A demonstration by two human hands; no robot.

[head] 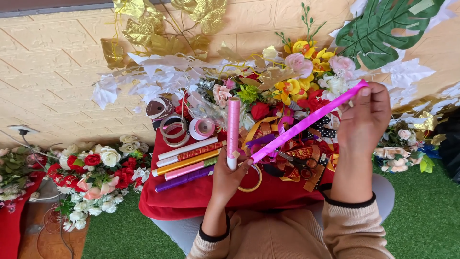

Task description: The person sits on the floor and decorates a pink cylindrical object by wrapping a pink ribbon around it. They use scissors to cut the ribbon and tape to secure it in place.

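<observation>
Along the left edge of the frame, a bunch of red and white artificial roses [93,175] lies on green turf [122,235], with a white power socket [21,129] and its cable above it at the foot of the tan brick wall [52,72]. Further right, near the top, gold leaves [158,33] and white leaves [153,79] hang against the wall.

At the centre, a red cloth [191,199] covers a low table. On its left part lie rolls of tape [175,129] and a fan of wrapped ribbon rolls [189,163] in white, red, gold, pink and purple, side by side.

Just right of these, the left hand [229,180] is closed around the lower end of a pink ribbon roll [233,127], which stands upright above the fist. A bright pink strip of ribbon [306,123] runs from that hand slanting up to the right, pulled straight. Beneath it lie loose ribbons and a pair of scissors [294,160].

Behind, a heap of yellow, pink and red flowers [299,72] fills the upper middle.

At the upper right, the right hand [364,117] pinches the strip's far end between thumb and fingertips, the other fingers curled loosely. A large green leaf [388,29] hangs above it.
</observation>
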